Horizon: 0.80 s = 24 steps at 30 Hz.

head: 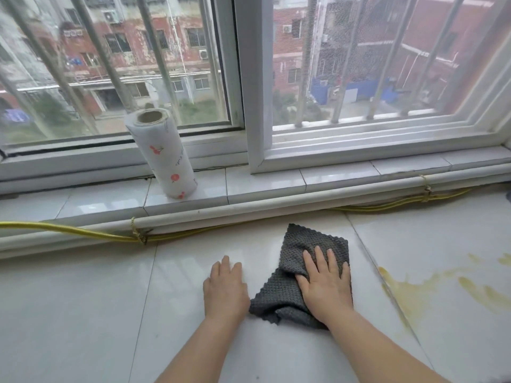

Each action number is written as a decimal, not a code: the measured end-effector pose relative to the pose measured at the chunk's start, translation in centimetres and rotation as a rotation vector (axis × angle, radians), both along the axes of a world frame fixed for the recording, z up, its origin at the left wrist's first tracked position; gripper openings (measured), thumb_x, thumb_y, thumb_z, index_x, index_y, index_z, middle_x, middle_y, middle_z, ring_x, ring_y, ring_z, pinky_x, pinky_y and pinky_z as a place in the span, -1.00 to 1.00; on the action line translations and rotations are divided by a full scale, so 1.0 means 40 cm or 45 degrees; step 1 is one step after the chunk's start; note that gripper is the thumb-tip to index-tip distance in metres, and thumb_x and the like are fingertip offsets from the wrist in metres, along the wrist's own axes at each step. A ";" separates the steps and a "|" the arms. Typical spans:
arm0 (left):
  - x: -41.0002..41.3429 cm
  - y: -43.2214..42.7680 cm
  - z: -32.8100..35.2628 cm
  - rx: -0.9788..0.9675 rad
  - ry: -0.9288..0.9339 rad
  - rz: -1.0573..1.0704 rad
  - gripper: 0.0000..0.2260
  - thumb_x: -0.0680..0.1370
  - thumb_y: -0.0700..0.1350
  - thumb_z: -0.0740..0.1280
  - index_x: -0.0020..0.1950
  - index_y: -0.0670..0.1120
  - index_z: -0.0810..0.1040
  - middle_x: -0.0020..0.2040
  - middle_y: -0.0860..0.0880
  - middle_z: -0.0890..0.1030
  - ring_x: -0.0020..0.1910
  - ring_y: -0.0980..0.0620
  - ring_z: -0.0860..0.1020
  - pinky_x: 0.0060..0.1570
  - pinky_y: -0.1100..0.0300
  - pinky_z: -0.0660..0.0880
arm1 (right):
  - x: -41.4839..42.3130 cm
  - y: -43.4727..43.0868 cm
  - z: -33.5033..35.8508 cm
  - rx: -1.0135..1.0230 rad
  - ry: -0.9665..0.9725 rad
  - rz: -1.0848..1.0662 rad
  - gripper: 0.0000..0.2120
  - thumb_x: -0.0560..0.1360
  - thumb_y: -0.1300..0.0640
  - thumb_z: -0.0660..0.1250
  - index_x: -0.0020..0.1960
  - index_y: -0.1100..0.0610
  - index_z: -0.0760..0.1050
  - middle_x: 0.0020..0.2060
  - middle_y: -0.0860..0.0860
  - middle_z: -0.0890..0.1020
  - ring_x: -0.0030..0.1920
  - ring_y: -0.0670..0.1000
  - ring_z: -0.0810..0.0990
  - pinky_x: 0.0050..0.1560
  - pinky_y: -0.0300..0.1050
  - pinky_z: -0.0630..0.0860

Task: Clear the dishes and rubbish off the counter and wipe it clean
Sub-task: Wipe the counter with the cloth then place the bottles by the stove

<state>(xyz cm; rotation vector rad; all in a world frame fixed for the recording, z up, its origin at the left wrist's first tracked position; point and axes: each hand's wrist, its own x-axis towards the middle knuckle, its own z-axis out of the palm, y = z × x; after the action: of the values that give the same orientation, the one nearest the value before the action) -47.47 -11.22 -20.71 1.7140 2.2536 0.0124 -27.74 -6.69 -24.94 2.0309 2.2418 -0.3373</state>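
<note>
Grey waffle-weave cloth (301,269) rumpled on white tabletop (83,313); right hand (322,283) pressing it, fingers (320,257) straight, apart; left hand (225,288) flat alongside; yellow stain (414,291) right.

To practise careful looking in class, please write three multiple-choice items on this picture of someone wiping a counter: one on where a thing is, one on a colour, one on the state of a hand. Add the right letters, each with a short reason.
1. Where does the paper roll stand?
A. on the floor
B. on the window sill
C. in a sink

2. What colour is the cloth?
A. grey
B. red
C. white

3. How is the right hand?
A. pressing flat on the cloth
B. clenched in an empty fist
C. lifting a plate

Answers:
1 B, it stands upright on the tiled sill.
2 A, it is dark grey against the pale counter.
3 A, its fingers lie straight on the cloth, while the left hand rests flat on the counter beside it.
</note>
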 end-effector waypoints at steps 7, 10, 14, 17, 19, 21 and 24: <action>-0.024 0.112 -0.006 0.019 0.021 -0.097 -0.59 0.60 -0.05 0.14 0.46 -0.01 0.24 0.55 -0.06 0.07 0.51 -0.08 0.07 0.39 0.02 0.21 | -0.083 0.089 -0.003 -0.015 -0.010 -0.016 -0.40 0.58 -0.23 -0.19 0.55 -0.08 -0.22 0.56 -0.02 -0.17 0.53 0.10 -0.27 0.45 0.22 -0.26; -0.019 0.145 -0.011 0.005 0.063 -0.105 -0.65 0.59 -0.05 0.15 0.39 -0.01 0.29 0.51 -0.05 0.15 0.46 -0.10 0.14 0.32 -0.01 0.28 | -0.102 0.119 -0.009 0.012 0.006 0.062 -0.41 0.58 -0.23 -0.18 0.56 -0.09 -0.20 0.56 -0.02 -0.16 0.54 0.09 -0.25 0.45 0.20 -0.26; -0.006 0.180 -0.005 -0.055 0.121 -0.077 -0.70 0.57 -0.11 0.18 0.30 -0.03 0.33 0.38 -0.07 0.28 0.33 -0.12 0.26 0.15 0.01 0.37 | -0.099 0.157 -0.007 0.036 0.021 0.111 -0.41 0.59 -0.23 -0.15 0.56 -0.10 -0.16 0.56 -0.02 -0.12 0.54 0.08 -0.22 0.46 0.19 -0.24; -0.003 0.189 0.000 -0.081 0.145 -0.065 -0.70 0.56 -0.13 0.18 0.30 -0.03 0.33 0.36 -0.07 0.30 0.29 -0.12 0.28 0.08 0.03 0.41 | -0.087 0.175 -0.003 0.013 0.031 0.083 -0.41 0.59 -0.24 -0.16 0.56 -0.10 -0.17 0.56 -0.02 -0.14 0.54 0.08 -0.24 0.46 0.19 -0.25; -0.003 0.190 -0.001 -0.087 0.152 -0.052 -0.67 0.55 -0.16 0.17 0.31 -0.03 0.32 0.37 -0.06 0.28 0.30 -0.12 0.27 0.09 0.04 0.43 | -0.071 0.188 0.003 -0.013 0.036 0.069 -0.41 0.59 -0.24 -0.16 0.56 -0.09 -0.17 0.56 -0.02 -0.14 0.54 0.08 -0.25 0.46 0.19 -0.25; -0.001 0.189 0.000 -0.100 0.150 -0.041 -0.63 0.53 -0.18 0.19 0.34 -0.02 0.30 0.40 -0.05 0.26 0.33 -0.11 0.25 0.10 0.04 0.43 | -0.046 0.199 0.009 -0.035 0.025 0.057 -0.41 0.59 -0.24 -0.17 0.56 -0.09 -0.18 0.56 -0.02 -0.15 0.54 0.08 -0.25 0.47 0.19 -0.25; 0.007 0.188 0.003 -0.136 0.108 0.007 -0.56 0.51 -0.22 0.17 0.39 -0.02 0.25 0.47 -0.05 0.18 0.44 -0.10 0.16 0.18 -0.01 0.42 | 0.013 0.211 0.017 -0.056 0.007 0.049 -0.42 0.60 -0.23 -0.17 0.56 -0.09 -0.19 0.56 -0.03 -0.16 0.54 0.09 -0.25 0.48 0.19 -0.23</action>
<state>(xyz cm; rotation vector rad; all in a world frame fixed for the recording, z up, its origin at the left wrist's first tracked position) -47.18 -3.71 -20.59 1.6820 2.2749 -0.1795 -27.23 1.74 -24.26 1.9647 2.2527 -0.3861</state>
